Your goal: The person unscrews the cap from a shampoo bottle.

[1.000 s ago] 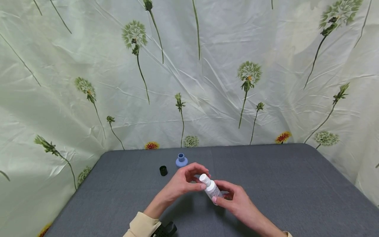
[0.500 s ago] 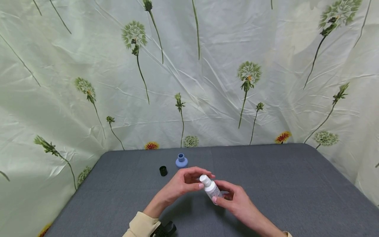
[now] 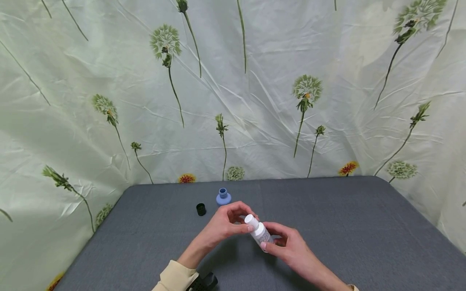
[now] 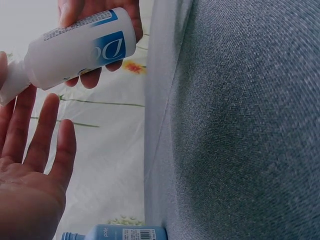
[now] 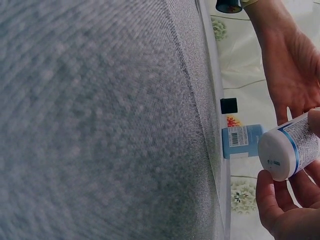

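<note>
A small white bottle (image 3: pixel 263 237) with a blue-and-white label is held tilted above the table, its top towards the left. My right hand (image 3: pixel 291 247) grips its body, thumb on the near side and fingers around the far side. At the bottle's white cap (image 3: pixel 251 220), my left hand (image 3: pixel 228 222) pinches with thumb and forefinger. In the left wrist view the other left fingers (image 4: pixel 42 135) stretch out apart from the bottle. The right wrist view shows the bottle's round base (image 5: pixel 277 157). Part of the cap is cut off at the left wrist view's edge.
An uncapped blue bottle (image 3: pixel 223 198) stands upright beyond the left hand. To its left a black cap (image 3: pixel 201 209) sits on the grey cloth-covered table (image 3: pixel 346 218). A white curtain (image 3: pixel 269 133) with a dandelion print hangs behind the table.
Half a second ago the left fingers were straighter and looser around the cap; now they have curled in on it again. The right hand and bottle stay nearly in place.
</note>
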Motion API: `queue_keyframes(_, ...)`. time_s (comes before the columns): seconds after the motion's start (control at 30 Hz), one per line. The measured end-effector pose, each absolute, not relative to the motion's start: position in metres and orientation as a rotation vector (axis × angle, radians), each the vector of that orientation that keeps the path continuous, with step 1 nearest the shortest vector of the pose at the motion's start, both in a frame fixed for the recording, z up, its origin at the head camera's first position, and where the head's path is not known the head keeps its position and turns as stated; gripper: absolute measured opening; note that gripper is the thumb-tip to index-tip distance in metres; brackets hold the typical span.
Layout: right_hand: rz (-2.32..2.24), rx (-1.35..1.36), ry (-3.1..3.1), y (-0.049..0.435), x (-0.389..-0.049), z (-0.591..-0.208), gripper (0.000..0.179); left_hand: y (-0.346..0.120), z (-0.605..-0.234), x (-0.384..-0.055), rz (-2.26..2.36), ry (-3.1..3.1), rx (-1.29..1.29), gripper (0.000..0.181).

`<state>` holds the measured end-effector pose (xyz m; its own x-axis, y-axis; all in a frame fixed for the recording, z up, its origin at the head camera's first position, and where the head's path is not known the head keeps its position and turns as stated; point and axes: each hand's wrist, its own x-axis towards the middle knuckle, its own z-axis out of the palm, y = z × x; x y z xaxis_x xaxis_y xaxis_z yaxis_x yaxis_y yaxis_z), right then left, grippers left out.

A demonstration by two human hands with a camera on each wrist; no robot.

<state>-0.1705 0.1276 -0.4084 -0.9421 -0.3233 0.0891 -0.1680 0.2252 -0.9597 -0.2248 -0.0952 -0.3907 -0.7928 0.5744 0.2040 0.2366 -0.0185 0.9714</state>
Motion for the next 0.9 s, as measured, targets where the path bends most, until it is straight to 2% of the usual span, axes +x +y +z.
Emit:
queue_keyframes(0.43, -1.806, -0.454, 2.362, 0.1277, -0.1711, -0.4075, 0.046, -0.0962, -0.3909, -0.2257, 1.875, 1.937, 0.966, 0.041)
queue_keyframes(0.9, -1.805, -0.449, 2.359, 0.1282, -0.1711, -0.4075, 0.045, -0.1006, -0.3887, -0.2259, 1.871, 1.881, 0.96, 0.034)
